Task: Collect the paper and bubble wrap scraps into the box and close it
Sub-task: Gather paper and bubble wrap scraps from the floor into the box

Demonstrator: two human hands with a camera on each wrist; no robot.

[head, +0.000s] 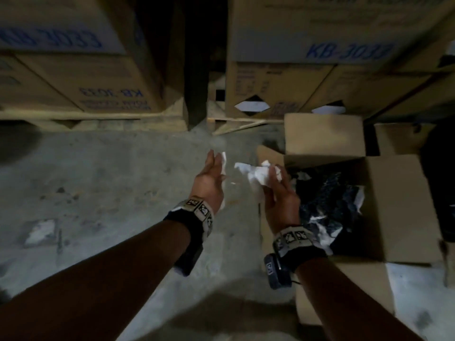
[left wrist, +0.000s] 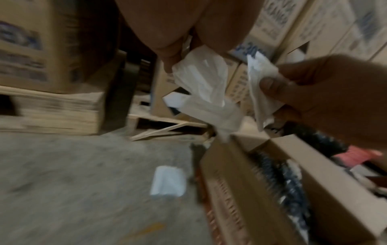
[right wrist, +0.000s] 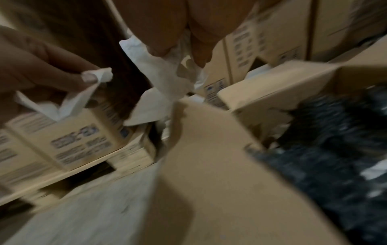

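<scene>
Far left on the concrete floor (head: 110, 180) there's one flat paper scrap (head: 40, 231) lying by itself. Your left hand (head: 209, 179) is up over the floor with its fingers pinched on a crumpled white paper piece (left wrist: 201, 86). Just right of it, your right hand (head: 280, 198) has its fingers curled around a bigger paper wad (head: 261, 174), right at the left edge of the open box (head: 403, 207). Dark bubble wrap (head: 330, 198) and white bits already sit inside, flaps up.
</scene>
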